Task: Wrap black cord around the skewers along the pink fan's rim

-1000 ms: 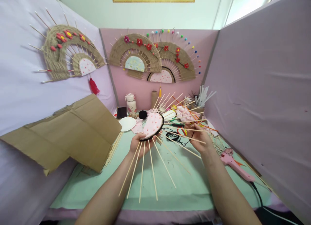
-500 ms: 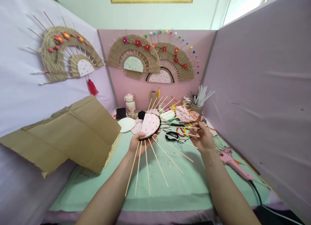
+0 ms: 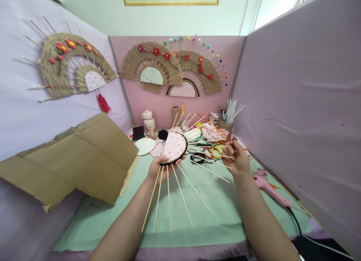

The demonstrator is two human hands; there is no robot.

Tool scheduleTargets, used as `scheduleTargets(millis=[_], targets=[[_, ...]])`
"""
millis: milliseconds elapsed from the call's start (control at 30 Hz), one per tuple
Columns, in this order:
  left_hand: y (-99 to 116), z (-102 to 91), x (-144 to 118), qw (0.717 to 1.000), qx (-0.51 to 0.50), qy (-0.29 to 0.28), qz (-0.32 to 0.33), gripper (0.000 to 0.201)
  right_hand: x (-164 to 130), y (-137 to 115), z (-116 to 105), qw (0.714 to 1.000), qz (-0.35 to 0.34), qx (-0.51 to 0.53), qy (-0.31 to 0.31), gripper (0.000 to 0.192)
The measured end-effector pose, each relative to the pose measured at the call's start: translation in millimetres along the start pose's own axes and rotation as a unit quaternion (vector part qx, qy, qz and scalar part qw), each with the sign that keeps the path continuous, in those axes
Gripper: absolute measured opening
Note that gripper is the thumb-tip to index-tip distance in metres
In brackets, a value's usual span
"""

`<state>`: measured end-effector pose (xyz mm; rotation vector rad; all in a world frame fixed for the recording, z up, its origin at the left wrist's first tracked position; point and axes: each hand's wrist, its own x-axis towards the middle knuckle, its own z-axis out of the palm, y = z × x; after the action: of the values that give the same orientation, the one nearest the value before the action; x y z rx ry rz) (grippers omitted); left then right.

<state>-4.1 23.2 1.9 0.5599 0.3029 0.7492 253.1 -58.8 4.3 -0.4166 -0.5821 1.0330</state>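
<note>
My left hand [image 3: 155, 170] grips the lower corner of a half-round fan piece [image 3: 175, 145], thumb on top and fingers beneath. Pink dotted fabric covers its face, and a black cord edges the curve. Thin wooden sticks [image 3: 180, 194] fan out from that curve, towards me and to the right. My right hand [image 3: 237, 159], closed, pinches a length of black cord [image 3: 219, 144] beyond the stick tips at the right. That cord stretches back to the fan's edge between the sticks. Below the sticks, on the table, lies loosely coiled black cord [image 3: 197, 158].
A pink glue gun [image 3: 272, 190] lies at the right, its cable trailing forward. Cardboard [image 3: 81, 159] and a white oval [image 3: 144, 146] are at the left. Scissors [image 3: 216, 153], fabric scraps [image 3: 213, 132] and a bottle [image 3: 148, 122] stand or lie behind. Finished fans [image 3: 152, 60] hang on the partitions.
My right hand has drawn the black cord slightly outward, and it looks straighter. The fan piece has tilted a little in my left hand. The whole view has shifted slightly.
</note>
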Motion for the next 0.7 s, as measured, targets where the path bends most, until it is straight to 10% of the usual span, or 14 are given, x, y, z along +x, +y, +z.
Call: scheduleTargets(millis=[333, 700], targets=[[-5.9, -2.2, -7.0, 0.993, 0.037, -0.097, -0.057, 0.080, 9.7, 8.5, -4.0, 0.989, 0.081, 0.062, 0.111, 0.007], [-22.9, 5.1, -8.2, 0.965, 0.170, -0.134, -0.149, 0.073, 2.9, 26.1, 10.9, 0.996, 0.060, 0.026, 0.056, 0.005]])
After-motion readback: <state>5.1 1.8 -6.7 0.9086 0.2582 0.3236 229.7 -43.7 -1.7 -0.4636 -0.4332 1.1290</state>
